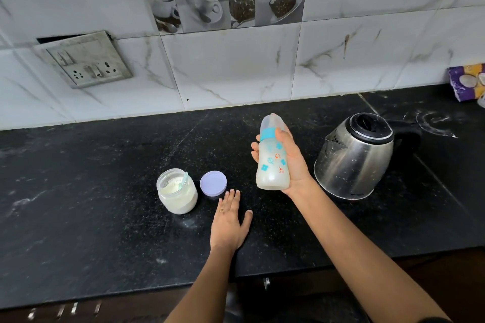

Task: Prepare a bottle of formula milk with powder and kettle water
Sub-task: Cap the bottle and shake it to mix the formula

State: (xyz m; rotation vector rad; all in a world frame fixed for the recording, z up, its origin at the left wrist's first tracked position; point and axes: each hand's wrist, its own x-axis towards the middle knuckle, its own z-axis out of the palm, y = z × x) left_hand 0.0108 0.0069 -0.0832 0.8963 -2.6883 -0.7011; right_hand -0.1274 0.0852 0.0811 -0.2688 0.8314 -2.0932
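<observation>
Evidently the mixing stage is in hand: the right hand (284,160) is wrapped around a capped baby bottle (273,157), lifted clear of the black counter (105,191) and tilted slightly, with cloudy white liquid showing through its printed wall and the teal collar and clear cap seated on top. That cloudiness suggests powder and water are already inside, though how well blended cannot be told. The left hand (228,223) lies flat and empty, palm down on the counter, fingers together and spread forward. Just ahead of its fingertips sits the lilac lid (213,183), upside down, and just beyond that, to the hand's left, the open powder jar (177,190) with a pale scoop standing in the powder. Close on the far side of the right hand stands the steel kettle (354,157), lid down, spout turned toward the bottle. A next move would likely call for a firm grip while shaking or swirling, keeping the cap tight so nothing leaks, and then the free left hand picking up the lid to close the jar once the scoop is dealt with.
</observation>
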